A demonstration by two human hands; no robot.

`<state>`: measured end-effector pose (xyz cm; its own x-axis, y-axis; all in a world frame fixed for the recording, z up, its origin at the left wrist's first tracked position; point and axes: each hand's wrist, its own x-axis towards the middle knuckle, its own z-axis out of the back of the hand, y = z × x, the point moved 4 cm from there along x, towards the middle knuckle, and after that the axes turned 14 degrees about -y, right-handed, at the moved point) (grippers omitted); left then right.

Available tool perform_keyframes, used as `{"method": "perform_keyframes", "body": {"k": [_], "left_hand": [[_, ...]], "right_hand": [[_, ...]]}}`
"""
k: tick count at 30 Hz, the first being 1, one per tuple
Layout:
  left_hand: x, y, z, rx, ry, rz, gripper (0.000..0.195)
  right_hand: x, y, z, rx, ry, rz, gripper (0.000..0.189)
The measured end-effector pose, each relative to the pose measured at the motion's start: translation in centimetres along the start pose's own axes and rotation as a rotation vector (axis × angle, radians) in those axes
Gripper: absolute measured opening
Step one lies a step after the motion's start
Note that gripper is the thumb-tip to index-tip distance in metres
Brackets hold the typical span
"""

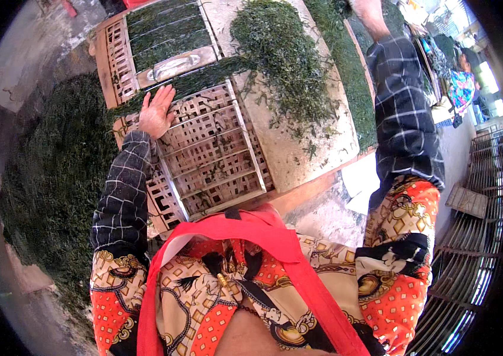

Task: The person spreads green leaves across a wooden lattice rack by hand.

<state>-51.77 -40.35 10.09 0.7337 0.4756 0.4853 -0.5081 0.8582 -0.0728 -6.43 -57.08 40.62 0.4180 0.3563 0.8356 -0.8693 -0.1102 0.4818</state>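
My left hand (158,113) lies palm down with its fingers extended. Its fingertips are at a band of dark green shredded leaves (198,75) along the far side of a wooden lattice (216,147). Thin rails cross this lattice, and loose shreds are scattered over it. Beyond the band, a second framed section (167,26) is covered in the same leaves. A leaf heap (282,58) rests on a pale board (304,164) to the right. My right hand (369,13) reaches over more leaves at the top edge, its fingers partly cut off; its grip is unclear.
A large dark green pile (55,178) stands on the left. Metal racks (469,249) line the right side, with a small crate (467,201) beside them. Another person in colourful clothing (462,86) is farther off at upper right. White sheets (360,182) lie below the board.
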Motion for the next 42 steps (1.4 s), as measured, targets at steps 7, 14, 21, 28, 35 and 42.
{"method": "perform_keyframes", "body": {"k": [7,14,21,28,35,42], "left_hand": [[2.4,0.5,2.6,-0.403,-0.398,0.103,0.028],[9.7,-3.4,7.1,-0.909,-0.598,0.428,0.053],[6.8,2.6,0.8,-0.764,-0.448,0.707,0.025],[2.4,2.2,5.2,-0.174,-0.435,0.43,0.034],[4.2,-2.2,4.0,0.015,-0.418,0.196,0.019],[0.9,1.2,6.0,-0.121,-0.501,0.19,0.036]], "right_hand": [[-0.9,2.0,-5.6,0.138,-0.04,-0.095,0.007],[-12.3,11.4,-17.6,0.669,0.147,-0.398,0.013],[-22.9,11.5,-26.0,0.358,0.281,-0.079,0.021],[-26.8,8.9,-22.5,0.02,0.398,0.033,0.031],[-27.8,8.6,-24.2,0.071,0.358,0.318,0.013],[-25.6,8.4,-20.8,0.048,0.362,0.3,0.011]]}}
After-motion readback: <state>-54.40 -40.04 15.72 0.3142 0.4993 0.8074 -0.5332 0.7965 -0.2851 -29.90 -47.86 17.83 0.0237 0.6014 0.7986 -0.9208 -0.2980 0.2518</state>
